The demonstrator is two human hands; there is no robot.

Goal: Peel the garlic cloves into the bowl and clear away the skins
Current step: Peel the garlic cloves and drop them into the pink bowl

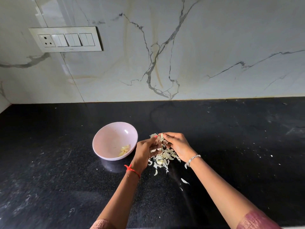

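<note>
Mid-peel I'd say: left hand (145, 150) and right hand (177, 144) both pinch a papery clove (159, 140) above the skins (162, 158). Next up, strip it and drop it in the bowl (110, 136).

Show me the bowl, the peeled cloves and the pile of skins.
bowl (108, 138): head view, bare inner wall.
peeled cloves (124, 150): head view, middle of the cluster.
pile of skins (162, 158): head view, middle of the pile.
</note>
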